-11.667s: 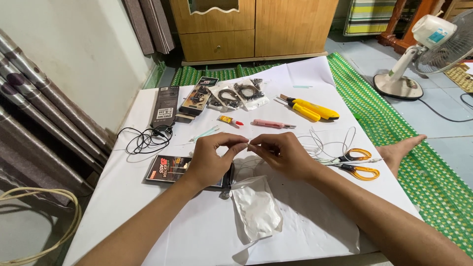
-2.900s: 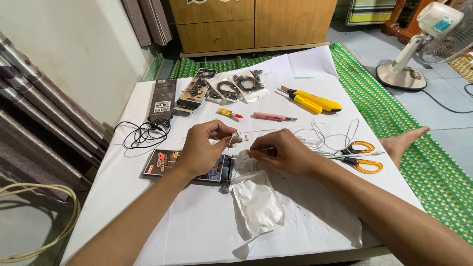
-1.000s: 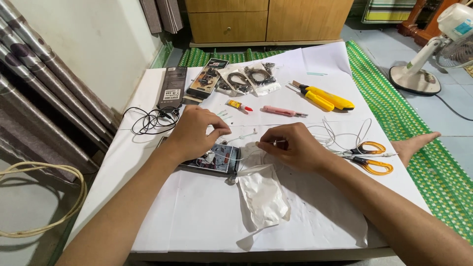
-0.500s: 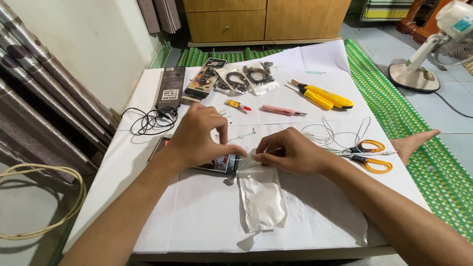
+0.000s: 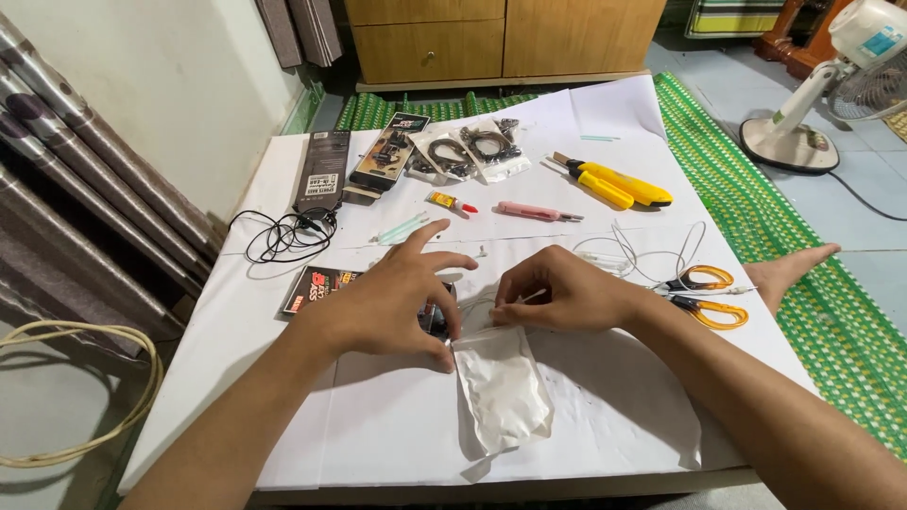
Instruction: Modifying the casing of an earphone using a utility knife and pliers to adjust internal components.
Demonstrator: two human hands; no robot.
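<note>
Low in the centre of the frame a small clear plastic bag lies flat on the white paper sheet that covers the low table. Both hands meet at its upper edge. The left hand comes in from the lower left; its thumb presses down on the bag's upper left corner while the other fingers are spread and lifted, the forefinger pointing toward the upper centre. The right hand comes in from the lower right with its fingers curled together, pinching a thin white wire right at the bag's mouth. Under the left hand, partly hidden, lies a dark printed card package.

To the right of the hands, orange-handled scissors rest on the paper beside loose loops of white wire, and a bare foot rests beyond the table edge on the green woven mat. Left of centre a tangle of black cable lies near the table's left edge.

Higher in the frame are a small glue tube, a pink pen-like tool and a yellow utility knife. Farther up lie a long dark box and clear packets holding coiled cables. At the upper right stands a white floor fan, and at the top a wooden cabinet.
</note>
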